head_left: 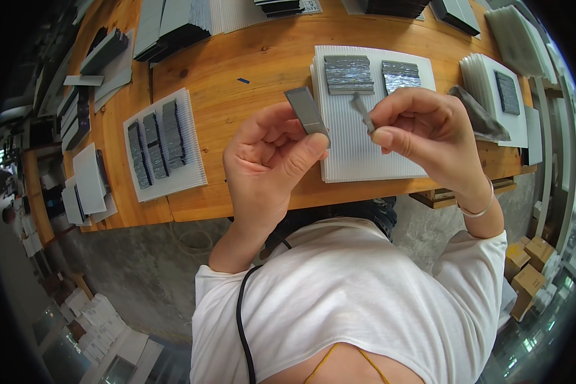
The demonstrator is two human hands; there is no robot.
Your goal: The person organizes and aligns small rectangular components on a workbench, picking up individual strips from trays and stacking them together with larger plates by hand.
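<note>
My left hand (pixel 269 163) pinches a flat grey rectangular strip (pixel 306 110) between thumb and fingers, holding it upright over the wooden table (pixel 249 64). My right hand (pixel 422 131) grips a smaller, thin grey piece (pixel 362 110) at its fingertips, close to the strip but apart from it. Both hands hover above a white corrugated sheet (pixel 358 160) that carries two stacks of shiny grey strips (pixel 348 73) at its far end.
At the left lies a second white sheet (pixel 185 173) bearing three dark strip rows. Further sheets and dark stacks line the table's far and left edges. A sheet stack (pixel 486 83) with a grey bag sits at right. Cardboard boxes (pixel 525 269) stand on the floor.
</note>
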